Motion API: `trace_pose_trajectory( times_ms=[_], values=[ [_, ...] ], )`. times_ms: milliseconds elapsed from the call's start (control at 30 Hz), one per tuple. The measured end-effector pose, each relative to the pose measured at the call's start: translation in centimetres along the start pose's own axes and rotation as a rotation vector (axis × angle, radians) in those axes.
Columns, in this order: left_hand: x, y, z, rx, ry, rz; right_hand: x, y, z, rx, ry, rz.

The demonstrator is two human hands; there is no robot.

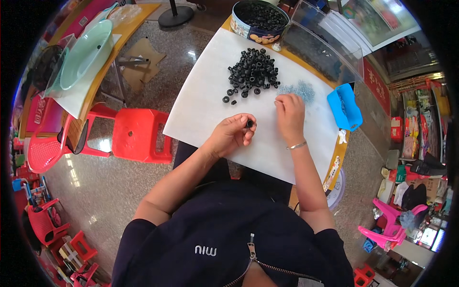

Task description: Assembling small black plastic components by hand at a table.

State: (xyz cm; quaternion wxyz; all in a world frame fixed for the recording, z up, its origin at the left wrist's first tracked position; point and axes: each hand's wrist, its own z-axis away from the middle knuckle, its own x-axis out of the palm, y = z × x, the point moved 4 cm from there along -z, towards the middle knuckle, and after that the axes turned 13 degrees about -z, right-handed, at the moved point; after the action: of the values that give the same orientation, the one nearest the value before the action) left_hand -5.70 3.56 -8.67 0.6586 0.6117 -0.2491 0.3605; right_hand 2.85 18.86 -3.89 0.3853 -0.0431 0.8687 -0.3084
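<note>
My left hand (pixel 230 134) pinches a small black ring-shaped part (pixel 249 124) between thumb and fingertips, with its hole facing up. To its right, my right hand (pixel 290 117) is closed, fingertips bent together at the near edge of a scatter of tiny pale-blue pieces (pixel 302 91). Whatever those fingertips hold, if anything, is too small to make out. Beyond both hands, a heap of the same black parts (pixel 253 69) lies on the white table covering (pixel 201 95), several of them loose at its near side.
A round tin (pixel 240 28) full of black parts stands at the far edge. Right of it is a clear plastic box (pixel 315 52); a blue bin (pixel 345 107) sits at the right edge. A red stool (pixel 141 134) stands left, below a side table bearing a pale green basin (pixel 88 55).
</note>
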Motion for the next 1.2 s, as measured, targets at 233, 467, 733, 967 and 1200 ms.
trace_pose_trajectory(
  times_ms=[233,467,733,967,1200],
  values=[
    [-0.1,-0.1,-0.1,0.004,-0.020,-0.006,-1.9,2.4,2.4,0.435,0.163,-0.423],
    [0.0,-0.1,-0.2,0.002,-0.013,-0.014,-2.5,2.5,3.9,0.554,0.279,-0.612],
    [-0.1,-0.1,-0.2,-0.013,0.041,-0.033,-1.9,-0.8,5.7,0.849,0.262,-1.290],
    [-0.2,-0.3,-0.2,-0.003,0.123,-0.093,0.1,-4.7,5.6,0.776,0.070,-1.289],
    [-0.2,-0.6,-0.1,0.014,0.125,-0.107,0.8,-6.2,5.2,0.494,0.069,-0.790]
  ],
)
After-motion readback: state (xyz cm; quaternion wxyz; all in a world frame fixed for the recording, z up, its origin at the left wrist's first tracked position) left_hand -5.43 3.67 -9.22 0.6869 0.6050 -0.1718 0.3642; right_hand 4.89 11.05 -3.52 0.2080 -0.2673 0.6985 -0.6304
